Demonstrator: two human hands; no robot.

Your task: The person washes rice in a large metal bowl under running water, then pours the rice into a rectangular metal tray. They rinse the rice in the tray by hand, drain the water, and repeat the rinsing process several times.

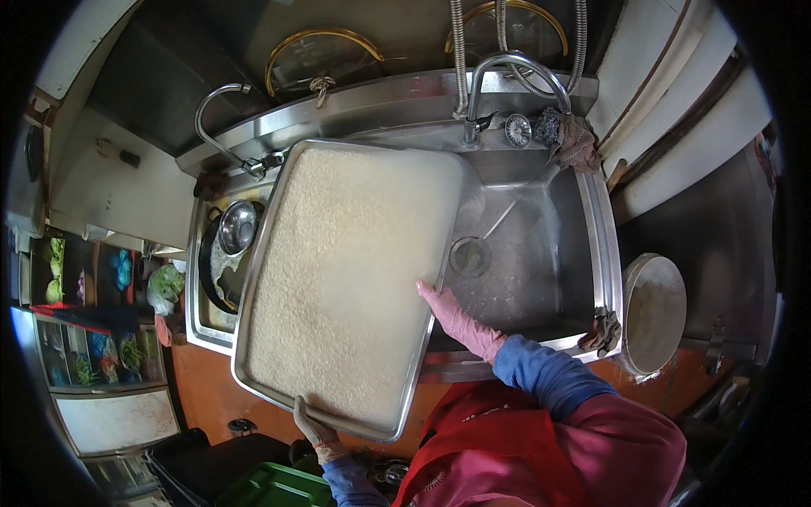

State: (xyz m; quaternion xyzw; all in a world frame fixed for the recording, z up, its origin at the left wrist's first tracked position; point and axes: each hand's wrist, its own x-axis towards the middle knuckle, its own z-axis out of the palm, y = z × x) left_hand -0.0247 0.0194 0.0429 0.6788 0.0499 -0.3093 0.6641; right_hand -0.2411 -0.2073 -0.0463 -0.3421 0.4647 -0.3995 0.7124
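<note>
A large rectangular metal tray (252,285) lies tilted across the double sink. White rice (317,266) covers its left part, and cloudy water (405,209) gathers along its right side. My left hand (313,428), in a pale work glove, grips the tray's near edge at the lower left. My right hand (457,317), in a pink rubber glove, holds the tray's right rim, thumb over the edge. Right of the tray lies the sink basin (526,253), wet, with a round drain strainer (470,257) and a thin white stick (500,219) in it.
Two curved faucets (519,60) (215,127) rise behind the sink. In the left basin a metal bowl (237,228) rests on a dark pan (209,272). Cloths (573,146) lie at the back right corner. A white bucket (656,314) stands right; a green bin (279,488) is below.
</note>
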